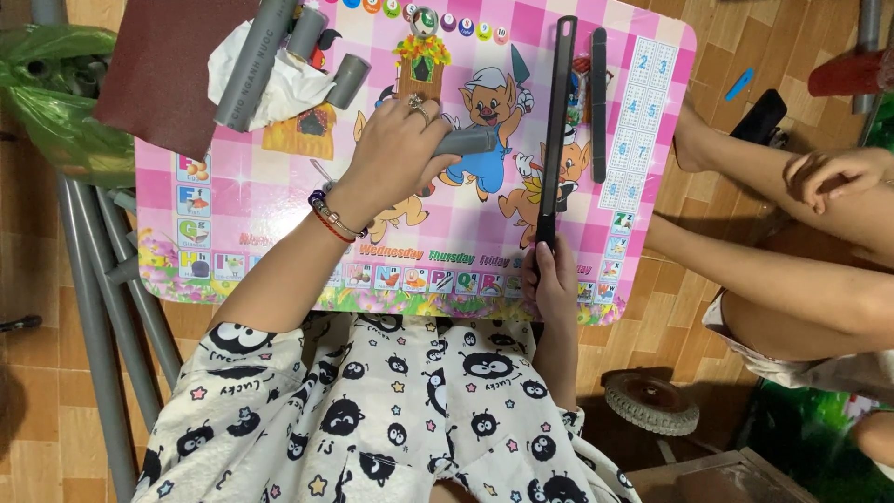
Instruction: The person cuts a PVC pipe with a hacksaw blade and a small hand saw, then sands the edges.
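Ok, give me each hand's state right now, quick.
Left hand: closed around a short grey pipe piece, pressing it onto the pink table.
Right hand: closed on the handle of a long black saw.

A home floor turned into a makeshift workshop. A child's low pink cartoon surface point(643, 140) stands on a wood-pattern tiled floor point(717, 56), and the person sits at it in printed pyjamas point(391, 419). Cut grey plastic pipes point(256, 61) lie on it, long pipes point(93, 307) rest on the floor alongside, and a sheet of sandpaper point(163, 65) overhangs 1 corner.
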